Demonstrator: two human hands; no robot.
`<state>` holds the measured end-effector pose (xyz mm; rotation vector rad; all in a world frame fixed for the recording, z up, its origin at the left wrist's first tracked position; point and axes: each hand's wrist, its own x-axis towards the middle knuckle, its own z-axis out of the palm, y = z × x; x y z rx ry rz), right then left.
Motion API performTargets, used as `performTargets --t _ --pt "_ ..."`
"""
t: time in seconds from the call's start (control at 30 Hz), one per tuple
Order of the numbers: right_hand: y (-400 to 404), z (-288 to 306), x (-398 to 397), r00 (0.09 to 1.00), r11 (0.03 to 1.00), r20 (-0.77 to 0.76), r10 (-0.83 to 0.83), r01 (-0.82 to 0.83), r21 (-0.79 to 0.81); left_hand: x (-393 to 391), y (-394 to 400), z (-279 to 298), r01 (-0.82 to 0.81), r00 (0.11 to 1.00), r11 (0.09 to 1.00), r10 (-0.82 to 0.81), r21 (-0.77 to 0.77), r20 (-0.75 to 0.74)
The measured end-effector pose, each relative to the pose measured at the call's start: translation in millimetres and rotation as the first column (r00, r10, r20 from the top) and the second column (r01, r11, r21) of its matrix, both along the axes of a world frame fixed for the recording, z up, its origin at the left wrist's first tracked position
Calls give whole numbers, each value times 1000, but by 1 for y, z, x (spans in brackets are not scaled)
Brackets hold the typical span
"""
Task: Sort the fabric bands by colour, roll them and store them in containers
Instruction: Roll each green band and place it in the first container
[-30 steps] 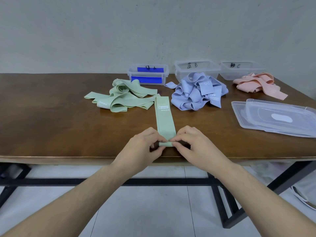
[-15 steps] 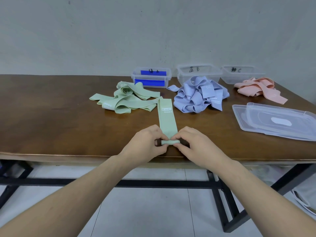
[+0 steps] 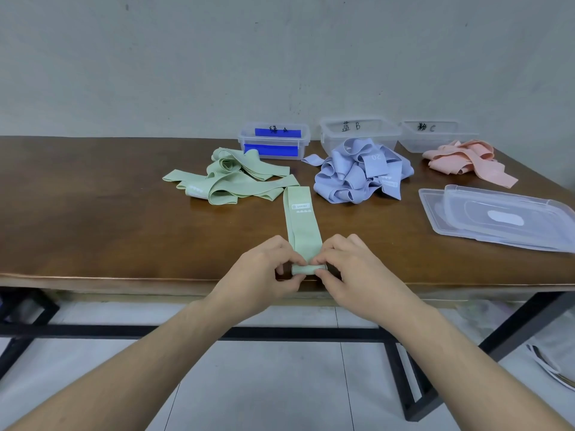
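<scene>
- Both hands, left hand and right hand, pinched the rolled end of the green band.
- Its long axis ran straight away from them over the bench.

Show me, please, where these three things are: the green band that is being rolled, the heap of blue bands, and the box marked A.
green band (image 3: 301, 225), head view, flat middle stretch beyond the roll.
heap of blue bands (image 3: 357, 175), head view, centre of heap.
box marked A (image 3: 273, 144), head view, front wall.

Bare table lies open leftward; green pile, blue pile and lids crowd the far right.
</scene>
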<state>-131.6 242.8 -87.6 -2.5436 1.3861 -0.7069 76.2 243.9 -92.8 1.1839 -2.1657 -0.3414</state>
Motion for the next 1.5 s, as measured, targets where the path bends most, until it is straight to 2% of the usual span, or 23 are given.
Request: performTargets --t 0.17,0.43,0.6,0.7,0.97,1.07,1.3,1.5 --pt "-1 0 0 1000 1000 -3 -13 13 3 -1 -3 -1 -22 1000 999 22 32 -4" --pt "-4 -1 2 998 1000 61 7 -6 -21 -1 -12 1 -30 998 981 40 191 -47" --pt "-9 -5 1 996 1000 84 -13 12 10 -1 -6 -3 -46 994 998 51 49 -97" --pt "-11 -6 0 994 1000 108 -6 4 22 0 -6 -6 -65 996 998 65 -1 -54" --pt "-13 -2 -1 999 999 45 -14 16 -50 1 -12 7 -83 995 992 77 99 58" --pt "-14 3 0 1000 999 17 -12 12 -29 0 -14 8 -83 995 989 77 119 55" --pt "-20 3 -1 1000 1000 9 -9 9 5 0 -16 5 -75 996 996 72 54 47" --pt "-26 -2 -3 1000 999 -7 -5 5 41 2 -24 7 -75 994 996 70 57 80"
